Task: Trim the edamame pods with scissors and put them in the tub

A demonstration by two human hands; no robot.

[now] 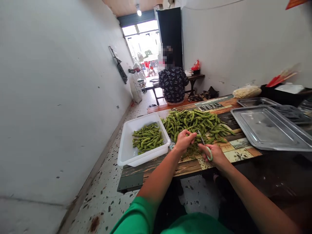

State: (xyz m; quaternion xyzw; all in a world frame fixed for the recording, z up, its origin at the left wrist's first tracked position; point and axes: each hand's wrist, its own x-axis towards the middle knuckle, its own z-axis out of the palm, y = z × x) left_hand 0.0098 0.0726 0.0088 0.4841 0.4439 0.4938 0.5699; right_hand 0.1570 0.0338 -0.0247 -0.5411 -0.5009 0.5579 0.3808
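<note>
My left hand (184, 140) is closed in a pinch over the near edge of a heap of green edamame pods (192, 122), with a bit of a pod showing at the fingers. Just to its right, my right hand (216, 156) grips a pair of scissors (210, 154) by its pale green handles. The metal blades point up and away, close to the left fingertips. Small green trimmings (192, 151) lie on the table under both hands. At the left, a white plastic tub (126, 154) holds a smaller pile of pods.
The patchwork-patterned wooden table (185, 169) carries metal trays (270, 126) on the right. Behind them are a bag of pale sticks (247, 91) and a black container (273, 94). A person (173, 83) sits facing away beyond the table. A white wall (60, 97) runs along the left.
</note>
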